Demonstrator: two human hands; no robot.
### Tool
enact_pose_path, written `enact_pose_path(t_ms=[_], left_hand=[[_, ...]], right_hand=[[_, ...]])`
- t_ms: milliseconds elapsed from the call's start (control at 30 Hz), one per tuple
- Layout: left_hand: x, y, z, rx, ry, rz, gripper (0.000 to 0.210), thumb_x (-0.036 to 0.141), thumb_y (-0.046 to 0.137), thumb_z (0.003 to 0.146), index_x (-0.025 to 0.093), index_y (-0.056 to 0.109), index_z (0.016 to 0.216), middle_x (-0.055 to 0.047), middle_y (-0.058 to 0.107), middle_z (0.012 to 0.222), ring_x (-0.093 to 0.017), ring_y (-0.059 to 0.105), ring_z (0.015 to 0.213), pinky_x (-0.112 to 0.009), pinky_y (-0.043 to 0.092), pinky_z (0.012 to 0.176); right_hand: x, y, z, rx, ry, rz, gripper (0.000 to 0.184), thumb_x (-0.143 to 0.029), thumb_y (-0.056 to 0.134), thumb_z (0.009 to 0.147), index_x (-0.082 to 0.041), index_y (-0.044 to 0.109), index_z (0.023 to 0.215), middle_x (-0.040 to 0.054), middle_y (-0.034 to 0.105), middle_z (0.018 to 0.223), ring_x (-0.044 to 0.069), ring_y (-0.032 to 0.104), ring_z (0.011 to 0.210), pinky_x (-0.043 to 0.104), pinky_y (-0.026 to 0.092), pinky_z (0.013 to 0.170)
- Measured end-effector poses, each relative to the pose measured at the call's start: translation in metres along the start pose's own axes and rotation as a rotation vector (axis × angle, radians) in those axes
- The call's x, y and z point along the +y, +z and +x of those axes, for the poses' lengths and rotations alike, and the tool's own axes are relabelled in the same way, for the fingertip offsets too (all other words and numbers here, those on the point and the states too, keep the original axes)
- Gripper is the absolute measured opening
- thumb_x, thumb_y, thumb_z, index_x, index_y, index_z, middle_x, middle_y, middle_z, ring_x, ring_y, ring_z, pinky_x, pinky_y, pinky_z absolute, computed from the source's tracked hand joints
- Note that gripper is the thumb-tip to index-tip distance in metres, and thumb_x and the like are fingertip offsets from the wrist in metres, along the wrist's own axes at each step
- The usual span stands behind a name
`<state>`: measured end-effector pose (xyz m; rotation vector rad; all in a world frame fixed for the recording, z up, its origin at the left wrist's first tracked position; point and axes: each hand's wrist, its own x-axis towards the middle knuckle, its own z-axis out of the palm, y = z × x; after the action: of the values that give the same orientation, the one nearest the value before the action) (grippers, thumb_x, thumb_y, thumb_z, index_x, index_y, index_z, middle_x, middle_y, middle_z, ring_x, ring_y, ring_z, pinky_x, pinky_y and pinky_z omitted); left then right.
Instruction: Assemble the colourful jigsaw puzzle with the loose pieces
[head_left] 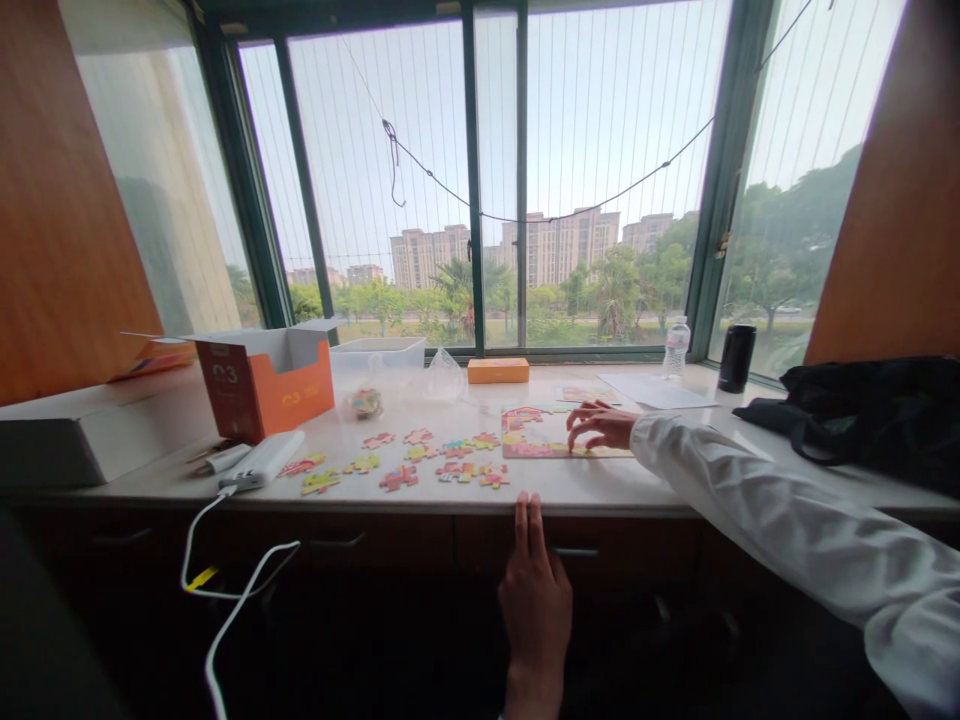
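My right hand (602, 427), at the end of a white sleeve, is over the right part of a partly filled jigsaw board (517, 450). Its fingers are spread and bent down, with fingertips at the board; I see no piece held in them. My left hand (536, 590) is low in the middle, in front of the table's front edge. Two of its fingers stretch up to that edge, and nothing shows in them; the other fingers are partly hidden. Several loose jigsaw pieces (397, 478) lie left of the board.
An orange box (259, 395), a white power strip (266, 460) with its cable and a clear plastic tub (382, 352) stand left. Behind are a small orange box (498, 371) and paper (660, 392). A bottle (676, 350), black flask (737, 358) and black cloth (870, 410) are right.
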<state>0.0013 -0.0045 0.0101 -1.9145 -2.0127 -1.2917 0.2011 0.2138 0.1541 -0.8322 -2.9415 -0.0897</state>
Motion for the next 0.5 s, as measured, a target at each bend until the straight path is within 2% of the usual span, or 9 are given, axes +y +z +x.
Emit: enact_pose_path(t_ms=[100, 267, 500], left_hand=[[0.000, 0.002, -0.001, 0.007, 0.003, 0.012, 0.081, 0.005, 0.043, 0.089, 0.037, 0.010, 0.156, 0.001, 0.025, 0.161, -0.020, 0.054, 0.128, -0.029, 0.058, 0.088], [0.002, 0.004, -0.001, 0.035, 0.007, 0.031, 0.079, 0.006, 0.043, 0.090, 0.034, 0.011, 0.156, 0.000, 0.025, 0.161, -0.020, 0.054, 0.128, -0.028, 0.057, 0.090], [-0.001, 0.002, 0.001, 0.033, 0.030, 0.053, 0.077, 0.006, 0.044, 0.090, 0.034, 0.015, 0.156, 0.001, 0.027, 0.160, -0.018, 0.058, 0.123, -0.026, 0.058, 0.084]], right_hand=[[0.000, 0.003, 0.002, -0.026, 0.019, 0.010, 0.025, -0.039, 0.061, 0.089, -0.038, 0.072, 0.112, 0.0054, 0.060, 0.126, 0.028, 0.048, 0.116, 0.049, 0.028, 0.100], [0.000, 0.003, -0.001, 0.025, -0.006, -0.020, 0.024, -0.036, 0.059, 0.090, -0.036, 0.071, 0.111, 0.0051, 0.061, 0.125, 0.028, 0.047, 0.119, 0.047, 0.027, 0.101], [0.023, -0.003, -0.044, 0.123, 0.079, -0.069, 0.021, -0.041, 0.056, 0.091, -0.034, 0.072, 0.103, 0.0055, 0.061, 0.125, 0.029, 0.050, 0.114, 0.048, 0.031, 0.097]])
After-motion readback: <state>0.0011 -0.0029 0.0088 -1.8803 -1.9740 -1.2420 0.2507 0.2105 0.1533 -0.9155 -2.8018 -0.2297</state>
